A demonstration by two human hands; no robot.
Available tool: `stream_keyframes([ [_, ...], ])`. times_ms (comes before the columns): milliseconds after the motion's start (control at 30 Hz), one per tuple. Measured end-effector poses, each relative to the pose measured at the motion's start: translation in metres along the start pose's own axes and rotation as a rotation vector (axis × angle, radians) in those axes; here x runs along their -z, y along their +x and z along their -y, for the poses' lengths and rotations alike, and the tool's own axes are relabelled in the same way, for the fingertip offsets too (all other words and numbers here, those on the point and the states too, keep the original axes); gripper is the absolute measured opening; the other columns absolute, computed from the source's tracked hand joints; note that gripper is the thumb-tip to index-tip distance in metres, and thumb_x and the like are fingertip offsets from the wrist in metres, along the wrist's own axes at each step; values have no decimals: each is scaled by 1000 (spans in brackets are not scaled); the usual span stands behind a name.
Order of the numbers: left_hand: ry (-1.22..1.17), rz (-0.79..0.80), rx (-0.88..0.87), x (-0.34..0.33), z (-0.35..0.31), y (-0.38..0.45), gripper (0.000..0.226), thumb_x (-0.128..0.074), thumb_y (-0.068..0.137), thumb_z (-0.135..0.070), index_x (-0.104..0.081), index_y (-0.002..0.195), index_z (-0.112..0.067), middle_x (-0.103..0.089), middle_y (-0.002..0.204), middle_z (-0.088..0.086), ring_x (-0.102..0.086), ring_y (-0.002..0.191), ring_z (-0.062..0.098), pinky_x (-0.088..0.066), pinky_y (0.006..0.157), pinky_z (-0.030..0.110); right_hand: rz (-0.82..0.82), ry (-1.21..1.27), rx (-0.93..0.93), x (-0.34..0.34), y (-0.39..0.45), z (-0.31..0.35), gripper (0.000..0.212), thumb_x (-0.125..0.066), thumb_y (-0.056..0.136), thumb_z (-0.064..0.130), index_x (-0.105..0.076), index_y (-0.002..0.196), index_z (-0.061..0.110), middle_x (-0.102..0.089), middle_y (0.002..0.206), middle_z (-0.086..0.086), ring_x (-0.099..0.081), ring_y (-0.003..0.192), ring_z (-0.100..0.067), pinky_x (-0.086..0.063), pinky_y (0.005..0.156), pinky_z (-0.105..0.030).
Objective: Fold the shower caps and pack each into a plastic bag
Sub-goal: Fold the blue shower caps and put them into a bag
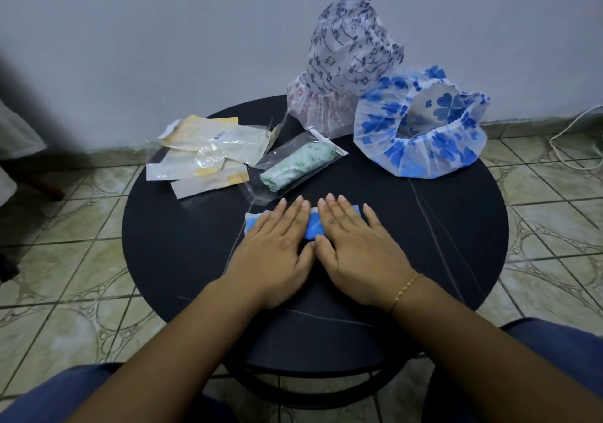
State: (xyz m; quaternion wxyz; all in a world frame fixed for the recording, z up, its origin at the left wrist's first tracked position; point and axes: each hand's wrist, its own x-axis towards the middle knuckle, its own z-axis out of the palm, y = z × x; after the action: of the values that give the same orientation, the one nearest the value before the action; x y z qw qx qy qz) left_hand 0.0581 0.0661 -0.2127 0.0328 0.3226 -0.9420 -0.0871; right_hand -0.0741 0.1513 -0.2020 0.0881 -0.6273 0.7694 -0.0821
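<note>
Two flat palms hold the work down: your left hand (280,239) and right hand (354,243) lie side by side, fingers straight and together, pressing the folded blue shower cap (313,225) against the round black table (182,249). I judge you press this way to squeeze air out and keep the fold from springing open before bagging.

Just beyond your fingertips lies the bagged green cap (298,166), set aside as finished. The empty plastic bags (205,155) sit in a loose heap to the left of it, near enough for your left hand to reach. Along the far edge wait the open blue-flowered cap (421,148) and the tall dark-patterned cap (350,53), which stands on a reddish-frilled cap (313,104).

Your hands cover most of the folded cap, so its fold count stays unclear. How many bags the heap holds is hard to tell.
</note>
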Motion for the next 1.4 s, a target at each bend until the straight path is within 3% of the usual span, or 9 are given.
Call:
stream_keyframes([
  [267,27,64,162,12,22,-28,70,-2,88,-55,12,149,-25,14,156,-11,15,142,2,7,115,23,59,-22,-33,12,-6,-2,54,-15,99,36,2,149,26,7,157,12,10,142,-1,10,116,-39],
  [400,-63,-97,258,15,19,-38,75,-14,84,-54,-11,151,-20,-10,159,-4,-5,145,9,-7,115,26,-109,-31,-68,17,-14,-3,47,-25,99,37,-28,145,31,-32,148,12,-26,135,-7,-14,107,-35],
  [467,-50,-336,303,16,14,-43,54,-40,86,-41,-47,134,-16,-49,135,3,-40,129,21,-33,102,34,-161,16,-112,21,-19,-4,45,-32,97,43,-38,140,33,-47,132,12,-37,122,-11,-23,97,-33],
  [567,-38,-373,294,23,-7,-48,19,-50,87,-40,-63,93,-27,-53,88,-8,-54,91,18,-37,77,31,-82,172,-220,24,-25,-5,60,-44,91,52,-31,144,28,-44,130,4,-37,125,-18,-27,100,-35],
  [800,-454,-120,219,20,-49,-42,30,-44,95,-40,-65,116,-38,-63,103,-9,-55,105,11,-42,93,33,-206,431,-246,18,-34,5,28,-56,85,47,-46,107,34,-54,104,14,-50,104,-13,-26,86,-30],
  [933,-1129,-174,313,32,-58,-31,20,-53,94,-26,-69,105,-33,-70,88,-22,-62,86,-11,-45,74,7,-310,812,-223,11,-35,9,14,-47,91,45,-44,104,40,-59,100,18,-55,97,-9,-36,100,-38],
  [1100,-1680,-204,416,35,-60,-21,24,-67,81,-20,-70,103,-12,-74,95,5,-69,86,17,-49,72,23,-370,1356,-172,16,-27,18,18,-44,97,24,-56,110,27,-67,107,0,-65,90,-5,-50,75,-17],
  [1233,-1854,-187,424,40,-54,-13,41,-71,65,-17,-69,104,-4,-72,98,15,-69,82,21,-54,72,26,-336,1591,-135,18,-16,30,21,-44,94,21,-58,110,21,-70,101,0,-66,86,-4,-50,71,-16],
  [1400,-1800,-316,435,51,-30,-6,25,-69,75,-6,-69,99,1,-73,92,17,-69,77,21,-58,69,26,-37,1878,-78,30,2,34,35,-49,89,17,-55,123,17,-67,116,-5,-63,108,-21,-49,95,-42],
])
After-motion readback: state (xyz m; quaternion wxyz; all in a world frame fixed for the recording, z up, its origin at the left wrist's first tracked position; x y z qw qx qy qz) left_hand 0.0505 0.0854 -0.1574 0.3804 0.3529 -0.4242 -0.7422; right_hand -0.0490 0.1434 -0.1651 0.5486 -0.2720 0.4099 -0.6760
